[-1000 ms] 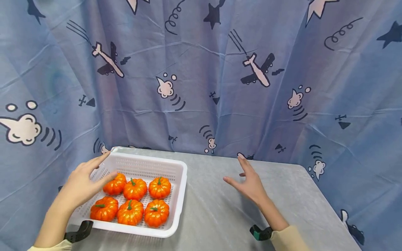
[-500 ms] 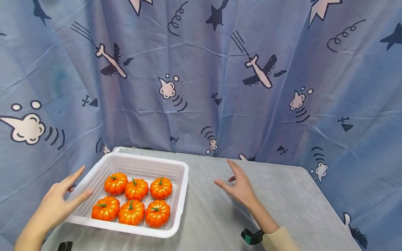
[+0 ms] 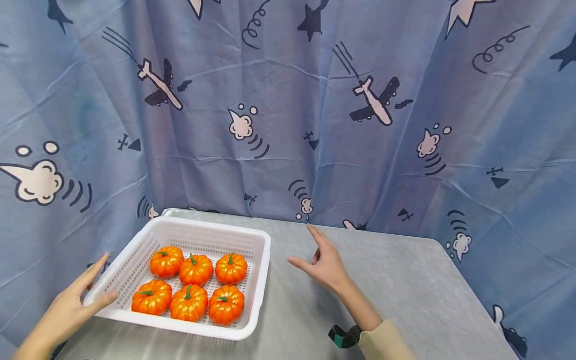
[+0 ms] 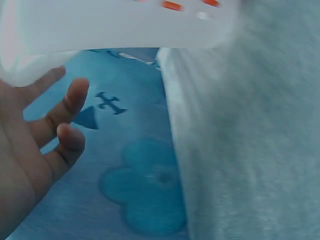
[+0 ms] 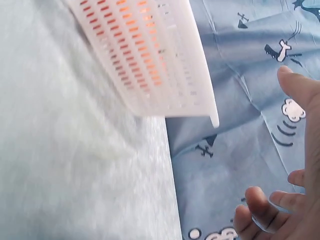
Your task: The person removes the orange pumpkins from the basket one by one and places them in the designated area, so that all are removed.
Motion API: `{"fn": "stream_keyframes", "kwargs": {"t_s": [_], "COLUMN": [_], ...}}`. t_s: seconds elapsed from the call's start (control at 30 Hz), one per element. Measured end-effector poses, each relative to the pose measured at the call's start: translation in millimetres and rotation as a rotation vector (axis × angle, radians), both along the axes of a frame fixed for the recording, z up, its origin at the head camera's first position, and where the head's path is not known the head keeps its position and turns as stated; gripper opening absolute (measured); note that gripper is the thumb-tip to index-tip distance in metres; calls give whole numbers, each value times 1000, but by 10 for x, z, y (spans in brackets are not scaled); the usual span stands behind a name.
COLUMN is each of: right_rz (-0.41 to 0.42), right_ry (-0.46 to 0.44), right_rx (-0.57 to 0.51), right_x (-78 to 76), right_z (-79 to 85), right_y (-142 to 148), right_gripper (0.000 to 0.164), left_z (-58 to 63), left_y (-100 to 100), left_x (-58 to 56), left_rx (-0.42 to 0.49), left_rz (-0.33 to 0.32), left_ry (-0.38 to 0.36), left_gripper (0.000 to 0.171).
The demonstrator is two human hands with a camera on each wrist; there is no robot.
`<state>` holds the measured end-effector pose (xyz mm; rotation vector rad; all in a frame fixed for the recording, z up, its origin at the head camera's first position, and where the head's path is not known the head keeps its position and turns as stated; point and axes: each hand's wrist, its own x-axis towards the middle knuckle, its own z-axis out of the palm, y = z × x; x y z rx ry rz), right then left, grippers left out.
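A white perforated plastic basket (image 3: 262,287) stands on the left half of the table with several small orange pumpkins (image 3: 189,303) in it, set in two rows with green stems. Beside its left front corner is my left hand (image 3: 63,312), fingers spread, thumb apart; the thumb overlaps the rim in the head view, and whether it touches I cannot tell. In the left wrist view the basket's wall (image 4: 120,27) passes just above the hand (image 4: 25,145). My right hand (image 3: 327,267) hovers right of the basket, apart from it, thumb and fingers parted, holding nothing.
The grey table (image 3: 382,280) stretches to the right of the basket. A blue curtain (image 3: 279,115) printed with airplanes, stars and clouds hangs behind the table and along both sides.
My left hand has drawn back leftward and down from over the basket to beside its left edge. The right hand has moved left, closer to the basket. Basket and pumpkins have stayed put.
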<state>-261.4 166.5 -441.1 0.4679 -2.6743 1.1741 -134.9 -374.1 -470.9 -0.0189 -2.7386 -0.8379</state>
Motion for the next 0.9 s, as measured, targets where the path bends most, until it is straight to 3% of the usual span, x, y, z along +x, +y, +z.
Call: {"fn": "stream_keyframes", "kwargs": {"t_s": [0.13,0.27,0.5,0.67,0.9], "right_rz": [28,46,94,72,84], "right_ry": [-9,-23,-73,-119,-187], "right_rx": [-35,-80,-128,-165,-205], "right_x": [-12,13,37,15,-28], "right_z": [47,95,177,243,264], "right_y": [-164,-355,-691,-930,-1162], "right_gripper": [101,98,95,89,87], "left_z": [-193,-290,-363,-400,-375], "left_y": [-16,-64,-150,-137,-116], "left_x": [-41,-57,-12,-5,26], "left_rx": [47,67,53,87,97], "left_rz": [-101,-153,-169,-174,-147], "left_ry": [81,136,156,166,119], "left_gripper": [99,109,125,126,122]}}
